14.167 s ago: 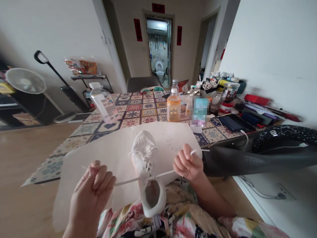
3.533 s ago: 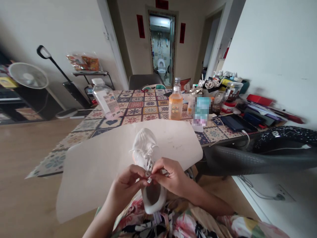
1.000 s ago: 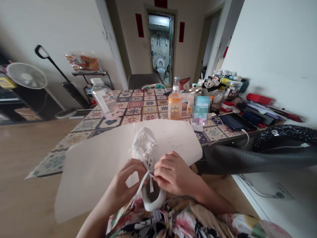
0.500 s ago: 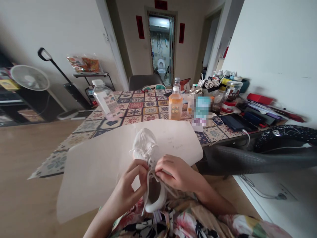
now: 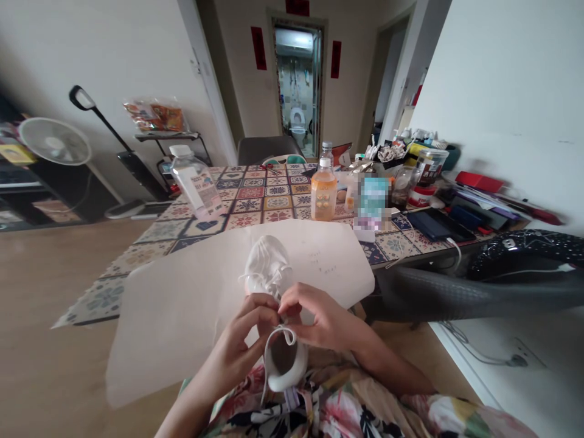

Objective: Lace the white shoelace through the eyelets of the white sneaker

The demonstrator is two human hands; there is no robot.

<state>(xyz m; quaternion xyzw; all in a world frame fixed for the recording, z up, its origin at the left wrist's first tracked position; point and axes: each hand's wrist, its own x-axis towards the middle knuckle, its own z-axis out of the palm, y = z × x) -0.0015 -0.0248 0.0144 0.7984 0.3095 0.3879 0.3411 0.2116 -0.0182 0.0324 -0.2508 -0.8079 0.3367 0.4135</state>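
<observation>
A white lace-up shoe lies with its toe away from me and its opening toward my body, partly on a large white sheet of paper. Over the shoe's throat, my left hand pinches the white shoelace from the left. From the right, my right hand has thumb and fingers closed on the lace as well, close against the left fingertips. A loop of the shoelace curls above the shoe's opening, and a loose end hangs down its left side. My fingers hide the crossing of the lace.
On the patterned tablecloth stand a clear bottle at the left and a bottle of orange drink in the middle. Jars, a tablet and a cable crowd the right side. A dark grey chair is at my right.
Both hands have come closer together over the shoe. The right fingers have shifted slightly left, and the lace now forms a rounded loop above the opening.
</observation>
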